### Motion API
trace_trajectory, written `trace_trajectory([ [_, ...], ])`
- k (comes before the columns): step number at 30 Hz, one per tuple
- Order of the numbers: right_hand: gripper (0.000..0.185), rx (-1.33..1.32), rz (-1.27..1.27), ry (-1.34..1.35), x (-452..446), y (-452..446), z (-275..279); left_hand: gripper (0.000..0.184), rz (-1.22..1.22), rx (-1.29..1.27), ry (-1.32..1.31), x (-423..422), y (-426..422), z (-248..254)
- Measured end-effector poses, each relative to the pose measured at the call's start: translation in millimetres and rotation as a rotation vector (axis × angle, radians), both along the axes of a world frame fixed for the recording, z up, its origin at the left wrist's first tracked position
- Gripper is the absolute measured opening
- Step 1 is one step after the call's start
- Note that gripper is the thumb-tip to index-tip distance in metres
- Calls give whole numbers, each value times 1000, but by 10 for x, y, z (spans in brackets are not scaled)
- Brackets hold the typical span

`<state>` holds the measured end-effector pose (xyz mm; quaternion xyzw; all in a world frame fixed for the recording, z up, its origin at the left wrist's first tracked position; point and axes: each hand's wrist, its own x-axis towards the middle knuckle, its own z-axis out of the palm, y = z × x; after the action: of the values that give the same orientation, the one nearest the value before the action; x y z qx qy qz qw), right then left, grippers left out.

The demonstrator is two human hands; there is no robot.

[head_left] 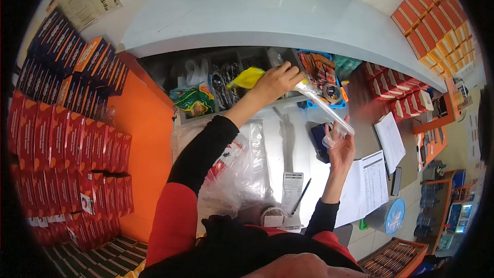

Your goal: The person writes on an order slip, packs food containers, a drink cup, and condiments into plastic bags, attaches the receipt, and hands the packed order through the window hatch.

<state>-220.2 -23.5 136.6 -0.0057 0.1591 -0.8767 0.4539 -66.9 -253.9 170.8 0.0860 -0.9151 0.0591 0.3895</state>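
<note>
My left hand [278, 80] is closed around a long plastic packet, reaching over the divided tray [181, 115]. Bright yellow plastic [246, 78] sticks out on the left side of that hand. A narrow, folded clear plastic length [325, 107] runs from its other side down to my right hand [340, 149]. The right fingers and thumb curl about the clear lower end. Whether yellow and clear parts are one piece, I cannot tell. Beneath the left hand, the tray holds plastic-wrapped black cutlery [222, 86] and a green-and-yellow packet [193, 100].
Crumpled clear bags [236, 175] lie on the metal counter beside a receipt [292, 188] and a pen [301, 195]. Right of them are a dark blue object [320, 141], a tape roll [332, 93] and papers [368, 185]. Red boxes [51, 134] stack at left; a shelf [267, 10] overhangs.
</note>
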Motion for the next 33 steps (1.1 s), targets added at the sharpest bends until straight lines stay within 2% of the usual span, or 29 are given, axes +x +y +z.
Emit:
trace_trajectory([
  [3, 19, 120, -83, 25, -46, 45, -37, 26, -89, 35, -97, 6, -51, -130],
  [4, 18, 148, -101, 39, -62, 47, -96, 22, -107, 151, -155, 27, -50, -120],
  [5, 16, 59, -63, 127, -230, 93, -332, 22, -80, 263, -238, 51, -66, -106],
  [7, 14, -116, 17, 302, -370, 100, -428, 22, -20, 488, -405, 123, -111, -51],
  [8, 18, 335, -276, 441, -395, 100, -502, 25, -39, 617, -421, 172, -160, -9],
  [11, 19, 618, -156, 690, -362, 48, -494, 22, -105, 643, -351, 295, -282, -36],
  [12, 39, 676, -18, 788, -352, 26, -477, 22, -46, 689, -238, 272, -299, -42],
  [14, 56, 605, 31, 976, -127, -28, -290, 21, 90, 777, -3, 189, -329, -51],
  [15, 65, 561, 66, 1070, -19, -67, -231, 24, 138, 826, -49, 166, -384, -77],
  [16, 83, 546, 175, 1068, -37, -56, -223, 28, 190, 878, -93, 155, -451, -102],
  [17, 83, 560, 210, 1034, -18, -37, -197, 33, 243, 932, -134, 207, -491, -157],
  [19, 83, 589, 278, 974, 30, -4, -89, 53, 273, 722, -293, 463, -326, -82],
  [20, 86, 596, 246, 865, -20, 49, -154, 71, 117, 810, -538, 695, -179, 175],
  [22, 81, 508, 151, 643, -30, 113, -105, 81, -263, 1056, -873, 1250, 138, 392],
  [24, 73, 427, 13, 501, -7, 52, -96, 85, -410, 1099, -1053, 1846, 523, 311],
  [26, 66, 375, -209, 409, 375, -159, 145, 80, -91, 823, -1187, 2271, 930, 390],
  [27, 55, 335, -216, 467, 488, -227, -83, 72, 67, 754, -1235, 2437, 1095, 347],
  [28, 43, 342, -168, 614, 918, -376, -27, 64, 223, 681, -1280, 2588, 1245, 268],
  [29, 35, 377, -253, 505, 1605, -594, 113, 55, 379, 605, -1320, 2695, 1388, 229],
  [31, 31, 409, 487, 766, 2512, -574, -302, 38, 515, 560, -1413, 2782, 1653, 241],
  [32, 27, 173, 881, 999, 2880, -670, -687, 30, 582, 535, -1460, 2815, 1752, 251],
  [33, 18, -60, 992, 1400, 3190, -732, -871, 23, 592, 506, -1298, 2854, 1841, 301],
])
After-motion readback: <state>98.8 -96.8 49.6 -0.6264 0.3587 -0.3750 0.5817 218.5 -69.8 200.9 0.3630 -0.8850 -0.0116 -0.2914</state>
